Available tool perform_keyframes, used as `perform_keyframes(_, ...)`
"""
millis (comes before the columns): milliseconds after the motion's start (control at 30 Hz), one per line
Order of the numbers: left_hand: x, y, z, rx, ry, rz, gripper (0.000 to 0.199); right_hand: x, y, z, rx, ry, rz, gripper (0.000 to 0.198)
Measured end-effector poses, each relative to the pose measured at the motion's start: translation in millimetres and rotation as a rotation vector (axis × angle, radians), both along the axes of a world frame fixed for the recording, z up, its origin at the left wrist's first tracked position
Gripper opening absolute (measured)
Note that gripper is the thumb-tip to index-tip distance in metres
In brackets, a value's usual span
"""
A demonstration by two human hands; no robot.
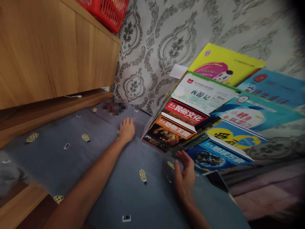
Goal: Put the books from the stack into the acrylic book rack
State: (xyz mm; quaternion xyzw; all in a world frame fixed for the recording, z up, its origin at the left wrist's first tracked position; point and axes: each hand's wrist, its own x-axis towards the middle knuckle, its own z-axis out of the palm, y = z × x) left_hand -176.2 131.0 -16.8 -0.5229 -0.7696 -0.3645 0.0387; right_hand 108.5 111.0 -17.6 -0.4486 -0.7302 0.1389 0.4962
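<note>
My left hand [127, 129] lies palm down on the grey-blue bed sheet [107, 190], its fingers stretched forward, with nothing seen in it. It is left of a clear-edged book rack that leans by the wall. My right hand [184, 171] is open, thumb and fingers apart and slightly bent, just in front of the rack's lower books. Nearest to it are an orange book with a lion cover [166, 132] and a blue book with a globe [212, 157]. Above these stand a red book [186, 113], a pale book [202, 92] and a yellow book [226, 63].
A wooden cabinet [59, 47] stands at the left, a red plastic basket [111, 14] on top and a white cable [73, 96] below. A blurred-out item [114, 107] lies near the wall. A dark flat object [216, 180] lies right of my right hand. Patterned wallpaper [176, 44] is behind.
</note>
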Motion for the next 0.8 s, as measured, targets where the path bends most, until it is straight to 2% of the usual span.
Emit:
perform_keyframes(100, -25.0, -1.4, -2.9, -0.174, 0.056, 0.15, 0.036, 0.3, -15.3, -6.0, -0.059, -0.116, 0.157, 0.031)
perform_keyframes(233, -58.0, 2.1, -0.1, -0.283, 0.139, 0.183, 0.044, -5.2, -20.0, -1.8, -0.105, -0.244, 0.369, 0.025)
perform_keyframes(400, -99.9, 5.4, 10.4, -0.44, 0.25, 0.238, 0.05, -9.7, -21.4, 6.9, -0.104, -0.233, 0.403, 0.026)
perform_keyframes(500, -117.9, 10.8, 20.3, -0.535, 0.299, 0.205, 0.051, -9.1, -22.9, 8.3, -0.122, -0.227, 0.415, 0.028)
perform_keyframes(667, -132.7, 29.5, 38.9, -0.673, 0.359, 0.08, 0.041, -7.0, -23.1, 8.6, -0.146, -0.196, 0.444, 0.03)
perform_keyframes(800, -129.3, 39.8, 47.7, -0.664, 0.398, -0.04, 0.037, -5.2, -21.8, 7.8, -0.169, -0.184, 0.457, 0.03)
